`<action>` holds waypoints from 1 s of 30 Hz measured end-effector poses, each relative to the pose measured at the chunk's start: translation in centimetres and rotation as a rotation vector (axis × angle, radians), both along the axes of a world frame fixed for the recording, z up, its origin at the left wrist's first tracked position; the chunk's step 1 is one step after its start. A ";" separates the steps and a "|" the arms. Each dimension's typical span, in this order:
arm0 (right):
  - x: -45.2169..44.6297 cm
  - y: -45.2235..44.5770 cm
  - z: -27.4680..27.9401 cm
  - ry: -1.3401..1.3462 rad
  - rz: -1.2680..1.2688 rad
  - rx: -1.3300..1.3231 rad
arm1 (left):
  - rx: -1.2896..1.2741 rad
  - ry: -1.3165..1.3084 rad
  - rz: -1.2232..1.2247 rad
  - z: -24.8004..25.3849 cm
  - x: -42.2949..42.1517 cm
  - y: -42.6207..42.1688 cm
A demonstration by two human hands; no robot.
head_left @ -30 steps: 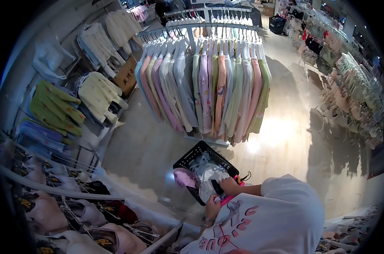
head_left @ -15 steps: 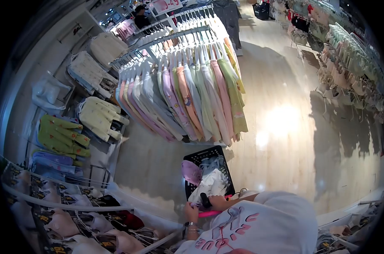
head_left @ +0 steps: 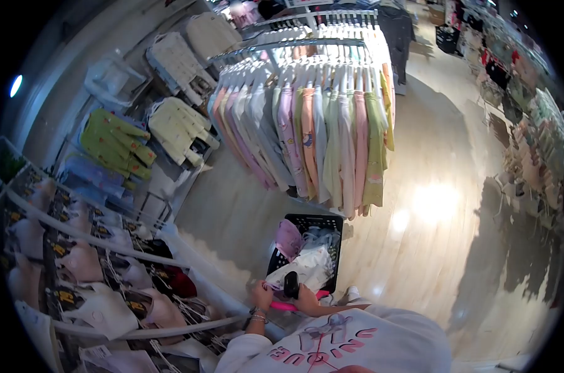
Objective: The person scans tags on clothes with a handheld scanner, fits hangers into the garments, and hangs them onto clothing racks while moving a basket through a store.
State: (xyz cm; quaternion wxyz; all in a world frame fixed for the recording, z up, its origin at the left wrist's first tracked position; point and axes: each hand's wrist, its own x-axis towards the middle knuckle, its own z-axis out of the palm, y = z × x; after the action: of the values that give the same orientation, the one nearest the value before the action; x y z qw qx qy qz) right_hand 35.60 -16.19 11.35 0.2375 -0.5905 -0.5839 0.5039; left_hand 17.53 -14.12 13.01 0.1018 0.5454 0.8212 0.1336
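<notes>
In the head view a black perforated basket [head_left: 336,261] sits on the floor in front of me. Inside lie white clothing [head_left: 310,264] and a mauve bra cup [head_left: 288,240]. At the basket's near left corner, my left hand [head_left: 261,296] is closed on the edge of a pale lilac-white garment [head_left: 274,287]. My right hand [head_left: 307,301], fingers wrapped, grips a black handheld device [head_left: 291,284] with a rounded top; its exact kind is unclear. A bright pink strip [head_left: 284,306] shows just below both hands, at the basket's near side.
Beyond the basket stands a rack of pastel pyjamas [head_left: 310,137] on hangers. A slanted display of bras [head_left: 83,267] with a white rail [head_left: 151,255] runs close on my left. Wooden floor [head_left: 412,248] stretches to the right, toward more hanging underwear [head_left: 531,155].
The view has shifted, so the racks sit further right. The black device is now more upright. Both hands stay at the basket's near edge, the left still on the garment.
</notes>
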 end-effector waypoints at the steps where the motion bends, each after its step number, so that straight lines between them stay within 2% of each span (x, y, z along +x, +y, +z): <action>1: 0.0 0.1 0.6 -0.014 0.032 0.053 | -0.024 0.003 0.024 0.2 0.4 0.0; 4: -0.6 0.7 1.0 -0.046 0.116 0.206 | -0.087 0.008 0.091 0.7 0.7 -0.8; 8: -1.1 2.1 -1.0 -0.091 0.331 0.333 | -0.021 -0.060 0.206 -3.4 0.5 -1.7; 11: -0.4 3.3 -0.2 -0.078 0.329 0.460 | -0.015 -0.049 0.236 -2.5 1.5 -1.0; 14: 0.0 4.8 1.9 -0.158 0.265 0.452 | 0.024 -0.136 0.291 -1.8 2.0 0.3; 17: -0.2 7.1 1.2 -0.136 0.242 0.485 | 0.124 -0.151 0.286 -2.1 2.2 1.8; 20: 0.3 9.2 0.0 -0.191 0.279 0.486 | 0.088 -0.112 0.249 -1.5 2.8 3.5; 24: 0.9 12.2 1.0 -0.188 0.250 0.441 | -0.017 -0.184 0.217 -0.1 3.6 5.3; 26: 1.2 13.9 2.1 -0.144 0.234 0.450 | 0.000 -0.243 0.178 -0.8 3.9 6.8; 29: 1.3 17.5 -0.8 -0.141 0.284 0.538 | -0.038 -0.256 0.152 -1.8 4.4 8.9; 30: 1.2 18.5 -0.1 -0.156 0.314 0.484 | -0.060 -0.250 0.150 -1.7 4.5 9.6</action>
State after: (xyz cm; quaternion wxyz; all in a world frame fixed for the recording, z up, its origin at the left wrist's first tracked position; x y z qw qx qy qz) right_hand 36.76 2.35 11.22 0.2451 -0.4561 -0.7878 0.3336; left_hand 22.05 -4.50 11.26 0.2093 0.4583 0.8442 0.1832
